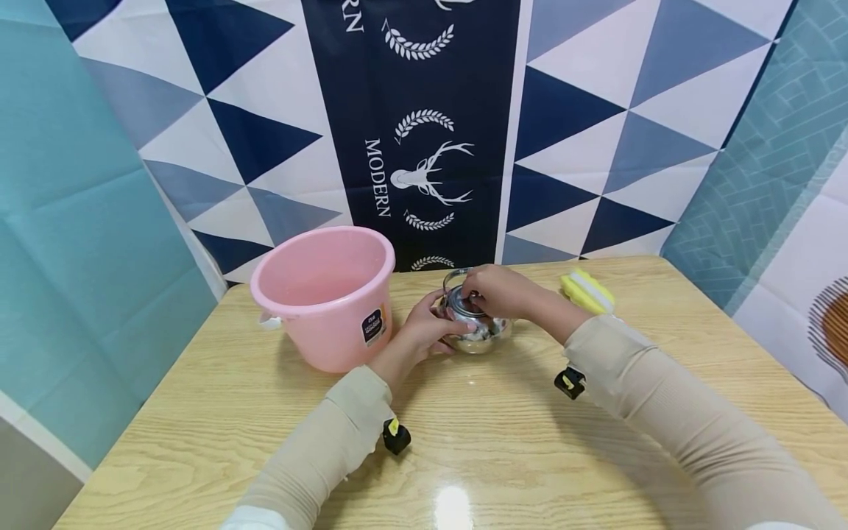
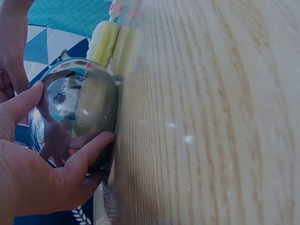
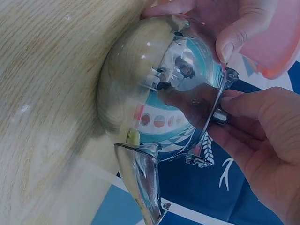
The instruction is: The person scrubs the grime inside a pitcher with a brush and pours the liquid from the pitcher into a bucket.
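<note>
A shiny stainless steel kettle [image 1: 478,341] stands on the wooden table, its rounded body mirroring the room. My left hand [image 1: 424,324] grips the kettle's side; in the left wrist view its thumb and fingers [image 2: 91,150] spread around the body. Above it, my right hand [image 1: 495,289] pinches the small metal knob [image 3: 220,116] of the lid, which sits at the kettle's mouth. The spout [image 3: 143,178] points away from the left hand in the right wrist view. The raised carrying handle [image 1: 453,275] rises behind the lid, partly hidden by the right hand.
A pink plastic bucket [image 1: 331,300] with a dark label stands left of the kettle. A yellow and white sponge brush [image 1: 588,291] lies at the back right. Patterned cloth [image 1: 417,177] hangs behind the wooden table [image 1: 503,442].
</note>
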A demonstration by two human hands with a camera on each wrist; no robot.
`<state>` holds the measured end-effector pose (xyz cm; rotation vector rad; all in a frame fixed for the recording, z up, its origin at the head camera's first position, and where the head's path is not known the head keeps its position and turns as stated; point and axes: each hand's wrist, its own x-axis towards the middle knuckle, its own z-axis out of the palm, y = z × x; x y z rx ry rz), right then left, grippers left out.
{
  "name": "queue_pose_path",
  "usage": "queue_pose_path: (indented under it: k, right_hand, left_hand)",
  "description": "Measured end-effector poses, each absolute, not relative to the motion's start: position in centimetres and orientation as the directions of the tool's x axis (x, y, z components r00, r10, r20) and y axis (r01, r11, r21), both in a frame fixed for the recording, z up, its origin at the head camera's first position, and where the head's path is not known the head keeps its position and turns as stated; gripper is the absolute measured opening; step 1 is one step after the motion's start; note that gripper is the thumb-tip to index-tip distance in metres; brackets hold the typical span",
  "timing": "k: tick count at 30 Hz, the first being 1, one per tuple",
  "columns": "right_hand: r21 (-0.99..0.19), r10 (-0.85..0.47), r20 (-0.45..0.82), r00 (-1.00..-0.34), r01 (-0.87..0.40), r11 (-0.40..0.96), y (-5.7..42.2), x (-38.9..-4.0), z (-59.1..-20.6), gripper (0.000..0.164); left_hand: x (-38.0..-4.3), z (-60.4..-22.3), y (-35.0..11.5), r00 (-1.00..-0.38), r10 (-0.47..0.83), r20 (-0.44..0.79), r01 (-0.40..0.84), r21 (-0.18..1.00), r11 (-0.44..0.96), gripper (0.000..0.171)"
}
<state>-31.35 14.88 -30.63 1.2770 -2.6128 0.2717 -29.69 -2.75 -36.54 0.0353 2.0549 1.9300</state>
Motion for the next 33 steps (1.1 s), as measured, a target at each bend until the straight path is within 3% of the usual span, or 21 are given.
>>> queue_pose_path:
  k: [15,33]
  right_hand:
    - [-0.064,-0.723,0.317,-0.614,-0.774,0.630,15.4,-31.0,-29.6,0.013]
    - [-0.042,-0.728,0.353,-0.588,-0.787,0.615,16.5,-30.1,-29.1,0.016]
  left_hand:
    - [-29.8,-36.5,-2.6,-0.945,0.240,-0.220,-0.206,0.975,0.082,0.085]
    - [-29.7,-36.4,-2.7,-0.946,0.220,-0.240,-0.226,0.970,0.087,0.087]
